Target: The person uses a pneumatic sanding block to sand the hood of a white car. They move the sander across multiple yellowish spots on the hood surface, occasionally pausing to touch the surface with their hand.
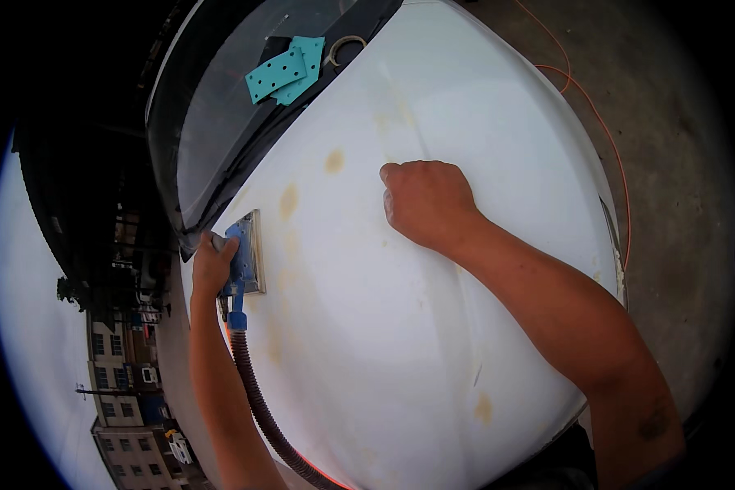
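My left hand (pixel 216 261) grips a blue sander (pixel 245 257) with a metal-edged pad, resting near the left edge of a white car hood (pixel 514 147). A ribbed dark hose (pixel 251 384) runs down from the sander toward me. My right hand (pixel 425 200) is closed in a fist on or just over the middle of the hood, knuckles up; whether it holds anything is hidden. Yellowish patches (pixel 335 161) mark the hood in several places, with a long faint streak along it.
Teal perforated sanding sheets (pixel 286 73) and a tape roll (pixel 347 51) lie at the windshield's base (pixel 220 98). An orange hose (pixel 604 131) snakes over the concrete floor (pixel 670 245) to the right. Buildings (pixel 114 384) and parked vehicles appear at the left.
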Demonstrator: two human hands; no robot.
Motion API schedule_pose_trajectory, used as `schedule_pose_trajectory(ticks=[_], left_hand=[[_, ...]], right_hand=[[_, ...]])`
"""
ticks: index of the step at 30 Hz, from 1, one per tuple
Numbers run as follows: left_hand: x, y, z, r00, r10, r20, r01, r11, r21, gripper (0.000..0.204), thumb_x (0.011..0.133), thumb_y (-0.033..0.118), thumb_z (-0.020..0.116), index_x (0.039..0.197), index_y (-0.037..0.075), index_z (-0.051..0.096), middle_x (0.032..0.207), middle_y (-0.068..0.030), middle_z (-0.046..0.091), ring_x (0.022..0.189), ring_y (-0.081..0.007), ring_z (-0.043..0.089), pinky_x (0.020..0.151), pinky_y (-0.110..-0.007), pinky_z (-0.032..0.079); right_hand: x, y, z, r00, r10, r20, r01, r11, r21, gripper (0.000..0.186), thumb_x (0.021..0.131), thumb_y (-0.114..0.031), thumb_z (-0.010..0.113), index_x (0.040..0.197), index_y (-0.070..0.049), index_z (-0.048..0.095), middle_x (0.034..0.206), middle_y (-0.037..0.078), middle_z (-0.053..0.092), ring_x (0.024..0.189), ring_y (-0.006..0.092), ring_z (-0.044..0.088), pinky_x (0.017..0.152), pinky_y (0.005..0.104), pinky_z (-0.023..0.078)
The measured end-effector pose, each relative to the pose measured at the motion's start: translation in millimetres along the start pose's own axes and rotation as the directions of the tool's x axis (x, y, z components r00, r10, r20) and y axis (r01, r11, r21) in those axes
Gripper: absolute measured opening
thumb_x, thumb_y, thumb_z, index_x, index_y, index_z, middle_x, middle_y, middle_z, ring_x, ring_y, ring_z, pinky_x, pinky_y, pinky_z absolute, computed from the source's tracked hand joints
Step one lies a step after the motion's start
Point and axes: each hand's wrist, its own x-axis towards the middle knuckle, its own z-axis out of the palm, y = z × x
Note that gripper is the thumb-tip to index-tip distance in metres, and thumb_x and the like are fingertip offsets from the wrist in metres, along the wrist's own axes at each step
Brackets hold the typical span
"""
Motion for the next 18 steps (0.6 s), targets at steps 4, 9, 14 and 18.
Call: schedule_pose_trajectory(ticks=[4,9,14,18], left_hand=[[17.1,-22.0,3.1,0.999,-0.032,0.01,0.032,0.999,0.0,0.075,0.089,0.051,0.074,0.134,-0.007,0.057,0.117,-0.0322,0.07,0.112,-0.0464,0.069,0.097,-0.047,0.051],[23.0,-63.7,14.0,0.997,-0.077,-0.008,0.077,0.997,-0.019,0.074,0.089,0.051,0.074,0.132,-0.008,0.058,0.12,-0.0332,0.069,0.113,-0.0457,0.068,0.097,-0.047,0.051],[14.4,-7.7,0.4,0.998,-0.029,0.054,0.031,0.999,-0.032,0.087,0.089,0.051,0.073,0.147,-0.01,0.05,0.136,-0.0345,0.064,0.126,-0.0436,0.064,0.107,-0.046,0.048],[28.5,-45.4,5.2,0.99,-0.128,0.055,0.129,0.992,-0.013,0.086,0.089,0.051,0.074,0.146,-0.009,0.051,0.134,-0.0337,0.065,0.125,-0.0438,0.065,0.106,-0.046,0.049]], right_hand=[[-10.1,-0.2,-3.3,1.0,0.012,0.007,-0.013,1.0,0.012,0.014,0.093,-0.014,0.063,0.083,-0.005,0.062,0.07,0.014,0.066,0.065,0.0327,0.066,0.061,0.0462,0.053],[-13.8,-3.5,2.8,1.0,-0.025,0.014,0.025,1.0,0.017,0.014,0.093,-0.013,0.062,0.082,-0.005,0.061,0.07,0.013,0.066,0.065,0.032,0.066,0.06,0.0457,0.053],[-2.5,3.6,-4.5,1.0,0.011,-0.004,-0.011,1.0,0.001,0.012,0.091,-0.011,0.062,0.08,-0.005,0.062,0.07,0.013,0.066,0.064,0.0314,0.065,0.058,0.0452,0.052],[-19.7,-2.0,-6.5,1.0,0.0,0.021,0.0,1.0,0.027,0.014,0.092,-0.013,0.063,0.082,-0.004,0.062,0.07,0.013,0.066,0.064,0.0325,0.066,0.06,0.0459,0.053]])
